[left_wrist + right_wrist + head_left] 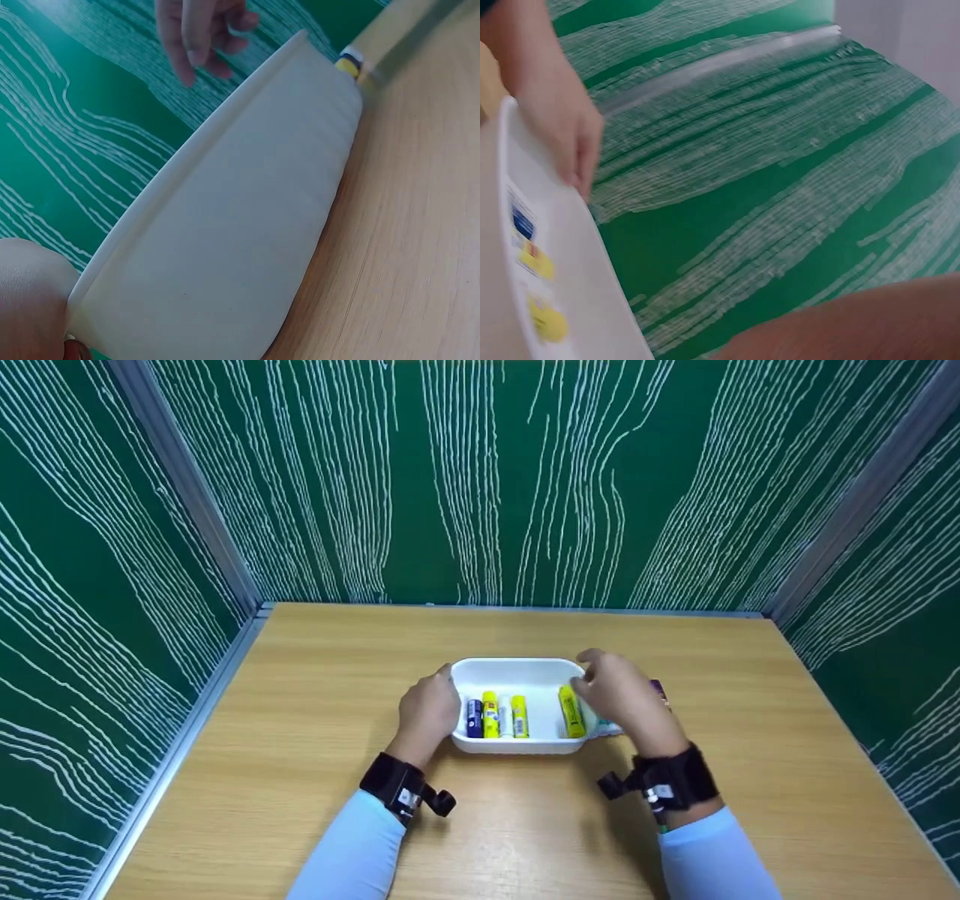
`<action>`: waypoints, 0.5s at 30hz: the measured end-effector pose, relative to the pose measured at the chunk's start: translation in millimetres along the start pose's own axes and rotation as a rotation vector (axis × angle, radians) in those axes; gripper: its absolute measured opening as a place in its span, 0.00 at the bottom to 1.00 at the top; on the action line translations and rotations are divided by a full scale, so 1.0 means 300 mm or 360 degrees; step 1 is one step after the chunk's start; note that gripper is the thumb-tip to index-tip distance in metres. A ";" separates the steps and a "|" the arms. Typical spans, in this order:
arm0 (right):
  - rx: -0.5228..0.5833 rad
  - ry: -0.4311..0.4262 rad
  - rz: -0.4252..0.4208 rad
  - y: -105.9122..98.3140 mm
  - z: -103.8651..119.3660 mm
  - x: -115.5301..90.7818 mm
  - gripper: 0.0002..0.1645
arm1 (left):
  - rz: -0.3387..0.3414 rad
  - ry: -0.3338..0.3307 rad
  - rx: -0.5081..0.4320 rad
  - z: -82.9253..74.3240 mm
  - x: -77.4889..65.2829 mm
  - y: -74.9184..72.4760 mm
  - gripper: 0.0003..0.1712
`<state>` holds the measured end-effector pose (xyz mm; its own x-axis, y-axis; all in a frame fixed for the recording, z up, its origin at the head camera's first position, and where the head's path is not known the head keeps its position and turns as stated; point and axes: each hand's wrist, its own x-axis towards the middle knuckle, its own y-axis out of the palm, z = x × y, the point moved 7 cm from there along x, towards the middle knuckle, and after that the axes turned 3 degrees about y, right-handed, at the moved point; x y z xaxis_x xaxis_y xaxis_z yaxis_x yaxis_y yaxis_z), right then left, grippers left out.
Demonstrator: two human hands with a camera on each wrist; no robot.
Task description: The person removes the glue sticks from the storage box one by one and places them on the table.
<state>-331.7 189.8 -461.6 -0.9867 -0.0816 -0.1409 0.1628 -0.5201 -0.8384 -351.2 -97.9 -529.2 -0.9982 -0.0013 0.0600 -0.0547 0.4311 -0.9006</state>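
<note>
A white plastic tray (517,746) stands on the table. My left hand (429,706) grips its left end, with the thumb and fingers at the rim, as the right wrist view also shows. Inside, a dark blue stick (474,718), a yellow stick (490,715), a white stick (506,718) and another yellow stick (519,716), resembling glue sticks, lie side by side. A larger yellow tube (571,711) leans slantwise near the right end. Over that end hovers my right hand (619,694), its fingers loosely bent and holding nothing in the left wrist view (202,34).
Just right of the tray, a purple item (660,690) and a teal item (609,727) show partly behind my right hand. The wooden table (337,675) meets green panels (517,510) with white wavy lines at the back and sides.
</note>
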 end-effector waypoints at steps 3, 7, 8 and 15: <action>-0.0077 0.0013 0.0044 0.060 0.041 -0.006 0.33 | -0.0016 0.0016 -0.0004 0.000 -0.001 -0.002 0.27; -0.0177 0.0005 0.0088 0.122 0.074 -0.010 0.34 | -0.0041 0.0037 -0.0006 0.000 -0.002 -0.002 0.27; -0.0192 0.0014 0.0097 0.134 0.077 -0.010 0.34 | -0.0045 0.0042 -0.0006 0.000 -0.002 -0.002 0.27; -0.0256 0.0009 0.0097 0.186 0.091 -0.001 0.36 | -0.0056 0.0045 -0.0006 0.002 0.000 -0.005 0.28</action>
<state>-322.4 137.5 -494.0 -0.9749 -0.1039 -0.1969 0.2217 -0.3717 -0.9015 -351.1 -99.1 -528.3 -0.9946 0.0090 0.1036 -0.0894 0.4344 -0.8962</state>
